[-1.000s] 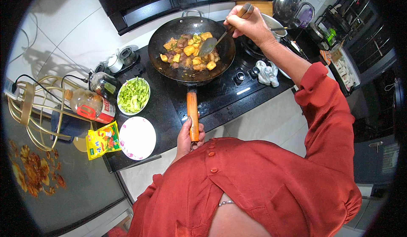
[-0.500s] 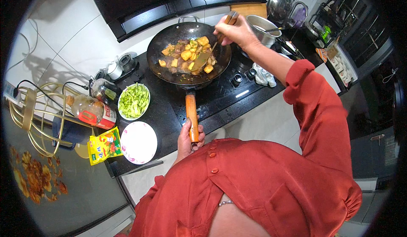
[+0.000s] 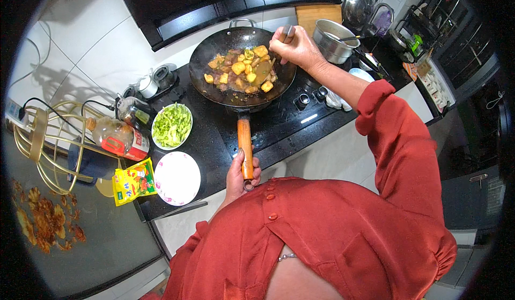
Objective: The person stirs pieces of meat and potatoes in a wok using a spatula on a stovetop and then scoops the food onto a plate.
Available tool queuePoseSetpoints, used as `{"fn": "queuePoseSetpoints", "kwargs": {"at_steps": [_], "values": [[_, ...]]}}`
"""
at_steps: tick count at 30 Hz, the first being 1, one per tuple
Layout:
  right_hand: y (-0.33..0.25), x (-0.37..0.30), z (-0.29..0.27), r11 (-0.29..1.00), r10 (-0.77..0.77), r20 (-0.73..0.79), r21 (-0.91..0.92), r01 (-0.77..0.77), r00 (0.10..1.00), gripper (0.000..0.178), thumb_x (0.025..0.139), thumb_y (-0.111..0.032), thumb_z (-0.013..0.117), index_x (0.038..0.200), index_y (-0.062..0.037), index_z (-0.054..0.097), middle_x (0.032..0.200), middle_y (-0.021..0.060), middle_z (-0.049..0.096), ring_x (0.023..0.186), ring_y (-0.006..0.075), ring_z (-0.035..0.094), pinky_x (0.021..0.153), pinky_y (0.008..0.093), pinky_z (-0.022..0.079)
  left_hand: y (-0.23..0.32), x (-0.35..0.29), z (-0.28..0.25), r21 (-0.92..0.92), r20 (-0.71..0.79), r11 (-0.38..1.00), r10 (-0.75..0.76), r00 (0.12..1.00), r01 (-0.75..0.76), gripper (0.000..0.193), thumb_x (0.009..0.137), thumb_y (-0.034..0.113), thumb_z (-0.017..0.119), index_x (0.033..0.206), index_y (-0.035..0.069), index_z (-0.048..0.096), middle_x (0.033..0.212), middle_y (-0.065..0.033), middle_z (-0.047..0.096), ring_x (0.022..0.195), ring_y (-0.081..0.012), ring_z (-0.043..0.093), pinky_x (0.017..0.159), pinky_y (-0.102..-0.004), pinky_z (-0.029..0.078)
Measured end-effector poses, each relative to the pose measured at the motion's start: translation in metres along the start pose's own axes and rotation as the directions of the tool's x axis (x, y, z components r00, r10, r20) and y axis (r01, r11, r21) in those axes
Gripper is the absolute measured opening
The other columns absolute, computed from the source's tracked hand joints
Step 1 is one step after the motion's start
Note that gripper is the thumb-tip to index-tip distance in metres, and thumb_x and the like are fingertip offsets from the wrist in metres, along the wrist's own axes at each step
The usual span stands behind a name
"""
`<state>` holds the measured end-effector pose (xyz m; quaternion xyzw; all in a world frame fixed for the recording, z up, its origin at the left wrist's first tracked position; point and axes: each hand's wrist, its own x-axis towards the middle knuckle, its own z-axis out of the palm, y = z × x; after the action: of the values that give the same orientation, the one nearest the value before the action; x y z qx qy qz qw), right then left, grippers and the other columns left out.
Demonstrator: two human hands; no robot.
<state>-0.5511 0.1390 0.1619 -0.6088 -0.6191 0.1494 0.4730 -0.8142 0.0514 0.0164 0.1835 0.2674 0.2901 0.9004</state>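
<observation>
A black wok (image 3: 201, 56) sits on the stove with browned meat pieces and golden chunks that look like fried tofu (image 3: 237, 67) in it. My left hand (image 3: 236, 175) is closed round the end of the wok's wooden handle (image 3: 244, 139). Over the wok's right rim, my right hand (image 3: 300, 49) grips a spatula (image 3: 262, 72) by its wooden handle. The metal blade rests among the food on the right side, and my fingers hide part of the shaft.
Left of the wok stand a bowl of chopped green vegetables (image 3: 172, 125), a flowered white plate (image 3: 177, 179), a yellow packet (image 3: 134, 182) and a red-labelled bottle (image 3: 120, 137). A steel pot (image 3: 333, 39) and a wooden board (image 3: 317, 14) are at the right. Stove knobs (image 3: 303, 102) line the front.
The whole view has shifted slightly. My right hand has tipped the spatula handle more upright, and the blade has moved a little up and right in the food. My left hand keeps its grip.
</observation>
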Motion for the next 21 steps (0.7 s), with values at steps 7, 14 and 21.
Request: {"fn": "queuePoseSetpoints", "kwargs": {"at_steps": [7, 14, 21], "values": [[0.005, 0.005, -0.003, 0.966, 0.081, -0.207, 0.256, -0.026, 0.975, 0.017, 0.078, -0.020, 0.056, 0.074, -0.0040, 0.060, 0.072, 0.0054, 0.062, 0.049, 0.0085, 0.057, 0.046, 0.0196, 0.047, 0.002, -0.001, -0.002, 0.014, 0.023, 1.000, 0.004, 1.000, -0.004, 0.036, 0.092, 0.036, 0.034, 0.114, 0.009, 0.038, 0.071, -0.0043, 0.046, 0.046, -0.0089, 0.042, 0.034, -0.0188, 0.032], [0.032, -0.038, 0.008, 0.847, 0.330, -0.167, 0.488, -0.213, 0.929, 0.016, 0.074, -0.018, 0.057, 0.069, -0.0027, 0.059, 0.066, 0.0058, 0.060, 0.047, 0.0114, 0.058, 0.043, 0.0205, 0.046, 0.002, -0.002, 0.000, -0.017, 0.019, 1.000, 0.002, 1.000, -0.001, 0.034, 0.091, 0.035, 0.037, 0.113, 0.009, 0.040, 0.071, -0.0042, 0.046, 0.047, -0.0082, 0.040, 0.034, -0.0175, 0.031], [0.001, -0.028, -0.021, 0.876, 0.297, -0.200, 0.446, -0.183, 0.934, 0.016, 0.074, -0.018, 0.057, 0.072, -0.0021, 0.061, 0.071, 0.0072, 0.062, 0.046, 0.0123, 0.057, 0.043, 0.0203, 0.046, 0.003, -0.002, 0.001, -0.026, -0.013, 1.000, 0.002, 1.000, -0.002, 0.035, 0.090, 0.035, 0.039, 0.112, 0.008, 0.041, 0.072, -0.0034, 0.046, 0.048, -0.0079, 0.040, 0.034, -0.0173, 0.031]]}}
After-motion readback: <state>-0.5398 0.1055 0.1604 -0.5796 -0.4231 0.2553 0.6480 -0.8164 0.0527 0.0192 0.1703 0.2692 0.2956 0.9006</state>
